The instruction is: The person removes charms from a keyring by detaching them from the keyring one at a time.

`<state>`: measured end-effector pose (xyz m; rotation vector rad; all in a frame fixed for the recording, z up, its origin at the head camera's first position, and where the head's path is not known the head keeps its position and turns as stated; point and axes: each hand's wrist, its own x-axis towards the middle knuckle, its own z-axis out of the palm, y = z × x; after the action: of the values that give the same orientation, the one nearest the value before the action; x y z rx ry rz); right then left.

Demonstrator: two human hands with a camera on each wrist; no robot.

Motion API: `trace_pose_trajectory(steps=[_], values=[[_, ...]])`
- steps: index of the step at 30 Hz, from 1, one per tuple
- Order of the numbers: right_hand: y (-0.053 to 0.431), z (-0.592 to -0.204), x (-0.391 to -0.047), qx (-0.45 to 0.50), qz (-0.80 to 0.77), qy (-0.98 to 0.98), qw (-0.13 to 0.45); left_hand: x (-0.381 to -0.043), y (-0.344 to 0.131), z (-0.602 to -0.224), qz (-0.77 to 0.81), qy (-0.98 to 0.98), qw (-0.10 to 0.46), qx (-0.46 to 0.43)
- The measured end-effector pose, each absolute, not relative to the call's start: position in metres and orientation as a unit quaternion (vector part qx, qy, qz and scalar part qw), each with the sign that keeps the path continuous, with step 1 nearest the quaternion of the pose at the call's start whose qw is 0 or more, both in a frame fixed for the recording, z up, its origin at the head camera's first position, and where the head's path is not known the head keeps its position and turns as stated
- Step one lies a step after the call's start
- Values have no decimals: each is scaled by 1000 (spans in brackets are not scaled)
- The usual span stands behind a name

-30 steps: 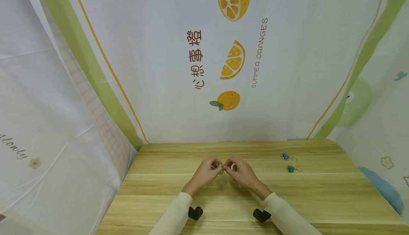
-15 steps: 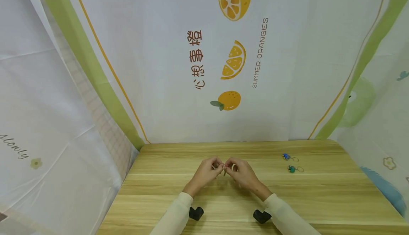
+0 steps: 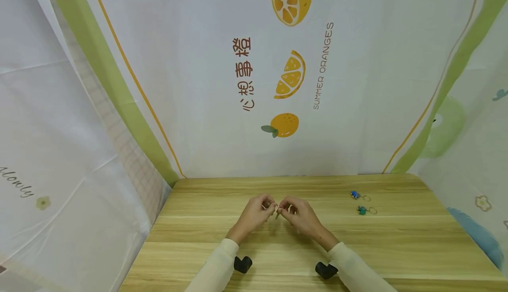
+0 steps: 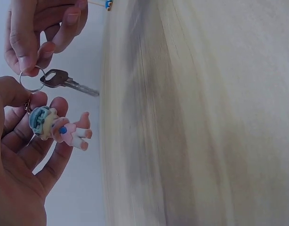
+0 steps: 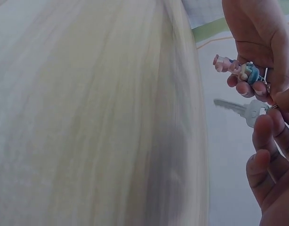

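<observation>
In the head view, my left hand [image 3: 254,211] and right hand [image 3: 300,215] meet over the middle of the table. Between their fingertips is a thin metal key ring [image 4: 20,83], pinched by both hands. A silver key [image 4: 60,79] hangs on the ring, its blade pointing away from the fingers. From a short chain at my left fingers dangles a small figurine [image 4: 65,131] with a teal hat, pink clothes and a blue dot on its front. The right wrist view shows the key [image 5: 250,112] close to my right fingertips, with the figurine [image 5: 248,73] against the left fingers.
Two more keychains, one blue [image 3: 355,194] and one green [image 3: 361,210], each with a ring, lie toward the right of the wooden table [image 3: 198,226]. Printed white cloth [image 3: 206,142] hangs behind and at both sides. Black objects [image 3: 326,270] sit below the sleeves.
The key has come into clearer view below the fingertips, and a small gap shows between the hands. Both forearms stay nearly in place.
</observation>
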<state>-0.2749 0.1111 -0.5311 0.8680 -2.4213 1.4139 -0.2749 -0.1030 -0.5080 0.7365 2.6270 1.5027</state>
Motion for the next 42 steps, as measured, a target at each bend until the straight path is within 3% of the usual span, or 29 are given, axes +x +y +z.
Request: trace_pose_trajectory(steps=[13,42], values=[[108,-528,-273,255,477,-838,69,-272,-101,-506,489,838,25,241],[109,-528,-272,276,482,-827,85,-269,-98,-505,475,848,28,233]])
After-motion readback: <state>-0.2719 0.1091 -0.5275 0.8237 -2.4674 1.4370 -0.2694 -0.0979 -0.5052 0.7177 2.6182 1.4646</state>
